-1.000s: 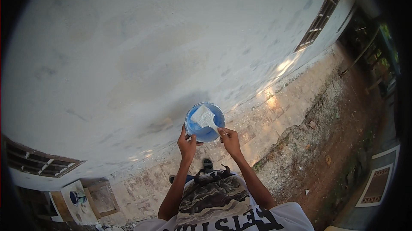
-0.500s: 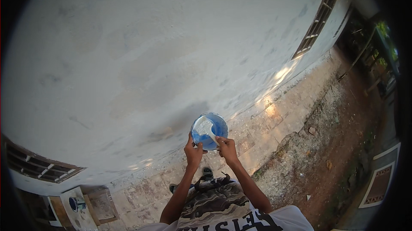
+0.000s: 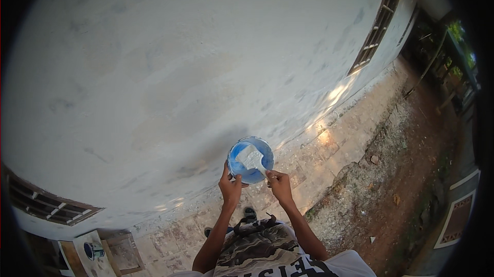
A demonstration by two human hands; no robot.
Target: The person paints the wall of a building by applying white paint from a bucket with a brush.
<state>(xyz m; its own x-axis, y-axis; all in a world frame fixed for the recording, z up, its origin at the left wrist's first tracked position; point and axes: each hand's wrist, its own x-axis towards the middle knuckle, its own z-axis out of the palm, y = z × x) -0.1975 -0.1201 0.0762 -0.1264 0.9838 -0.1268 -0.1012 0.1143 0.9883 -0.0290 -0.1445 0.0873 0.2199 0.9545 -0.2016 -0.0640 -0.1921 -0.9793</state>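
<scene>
A small round blue bucket (image 3: 266,149) is held out before me, close to the wall, with its mouth facing up. My left hand (image 3: 230,188) grips its near left side, thumb at the rim. My right hand (image 3: 279,187) is closed around the handle of a wide, flat paintbrush (image 3: 250,157) coated in white. The brush head lies over the bucket's mouth, pointing up and left; whether it touches the inside cannot be made out. White smears mark the blue inner wall. My right fingers partly hide the handle.
A pale, patchy wall (image 3: 170,61) rises ahead, with barred windows (image 3: 51,202) at lower left and upper right. Paved ledge (image 3: 170,241) lies under my feet, dropping at a broken edge to rubble and dirt (image 3: 406,174). Another container (image 3: 93,251) stands at lower left.
My right hand has shifted slightly right and down, drawing the brush head from the bucket's upper left toward its middle. The bucket has barely moved.
</scene>
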